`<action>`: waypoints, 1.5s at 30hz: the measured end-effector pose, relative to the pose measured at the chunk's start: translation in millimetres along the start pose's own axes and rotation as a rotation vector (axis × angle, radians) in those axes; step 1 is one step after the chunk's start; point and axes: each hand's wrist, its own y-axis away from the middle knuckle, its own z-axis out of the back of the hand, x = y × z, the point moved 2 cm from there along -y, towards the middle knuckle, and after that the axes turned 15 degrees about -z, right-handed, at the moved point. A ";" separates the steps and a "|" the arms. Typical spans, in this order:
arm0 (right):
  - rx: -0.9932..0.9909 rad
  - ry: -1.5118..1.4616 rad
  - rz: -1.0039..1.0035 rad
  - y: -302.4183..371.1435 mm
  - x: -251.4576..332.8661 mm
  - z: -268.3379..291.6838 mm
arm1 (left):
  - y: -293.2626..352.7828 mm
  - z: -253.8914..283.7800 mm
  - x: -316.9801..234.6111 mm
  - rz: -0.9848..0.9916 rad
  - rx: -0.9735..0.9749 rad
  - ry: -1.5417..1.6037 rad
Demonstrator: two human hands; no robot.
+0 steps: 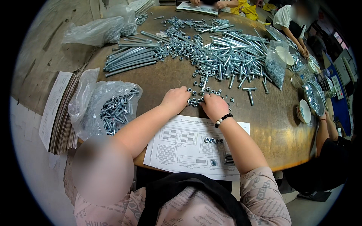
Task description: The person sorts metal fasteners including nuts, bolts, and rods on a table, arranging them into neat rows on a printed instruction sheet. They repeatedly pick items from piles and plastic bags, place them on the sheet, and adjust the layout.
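My left hand (175, 100) rests on the table with its fingers curled against a small group of silver hex nuts (194, 101). On the other side of these nuts, my right hand (216, 107) is also curled, its fingertips down among them. What either hand pinches is hidden by the fingers. Below the hands lies a printed sheet (181, 156) with drawings of hardware. A short row of nuts (213, 140) sits on it, beside my right forearm. Small screws (213, 162) and dark bolts (228, 159) also lie on the sheet.
Beyond my hands spreads a large heap of nuts and bolts (233, 56), with long rods (132, 56) at its left. An open plastic bag of bolts (117, 109) and a stack of sheets (58, 113) are at left. Bowls (303, 111) and other people's hands (302, 49) are at right.
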 end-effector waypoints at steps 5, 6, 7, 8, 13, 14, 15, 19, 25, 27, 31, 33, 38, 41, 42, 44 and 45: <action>0.050 -0.106 0.044 1.8 2.5 -8.9 | 5.6 -3.6 -8.4 -0.053 -0.072 0.072; 0.061 -0.106 0.028 1.3 2.1 -9.3 | 6.0 -4.6 -8.2 -0.043 -0.066 0.088; 0.073 -0.107 0.011 0.8 1.4 -9.6 | 6.3 -5.2 -8.1 -0.035 -0.060 0.104; 0.068 -0.105 0.016 0.8 0.0 -10.9 | 6.8 -7.2 -9.0 -0.026 -0.053 0.123; 0.013 -0.232 0.043 14.9 -15.1 -1.4 | 10.6 -15.0 -8.2 -0.041 -0.140 0.177; 0.019 -0.301 0.039 23.2 -19.4 6.7 | 13.2 -10.3 -11.3 -0.032 -0.154 0.173; 0.023 -0.343 0.052 34.7 -28.3 14.3 | 16.0 -6.1 -17.9 -0.035 -0.173 0.225; 0.142 -0.352 0.076 94.5 -53.0 46.2 | 45.2 9.6 -68.0 -0.134 -0.203 0.415; 0.169 -0.157 0.169 140.9 -54.0 35.2 | 62.6 -15.3 -120.0 -0.261 -0.056 0.449; 0.205 -0.130 0.090 142.3 -52.2 27.6 | 60.6 -14.5 -125.9 -0.225 -0.110 0.463; 0.158 -0.237 -0.010 139.7 -47.1 35.2 | 50.8 -14.7 -132.8 -0.173 -0.176 0.484; 0.186 -0.222 0.003 136.2 -51.2 25.2 | 45.7 -16.6 -132.7 -0.192 -0.137 0.482; 0.197 -0.278 0.019 132.8 -52.9 33.5 | 44.4 -13.3 -125.8 -0.183 -0.110 0.504; 0.185 -0.294 -0.047 117.5 -54.8 43.4 | 40.1 -4.9 -98.9 -0.067 -0.182 0.504; 0.169 -0.321 -0.023 109.6 -53.6 43.6 | 36.4 -4.4 -84.4 0.002 -0.210 0.494; 0.136 -0.333 -0.021 89.4 -49.5 35.2 | 27.4 -5.1 -58.6 0.044 -0.270 0.423; 0.117 -0.337 -0.018 77.5 -46.4 29.6 | 21.9 -6.7 -46.4 0.017 -0.304 0.362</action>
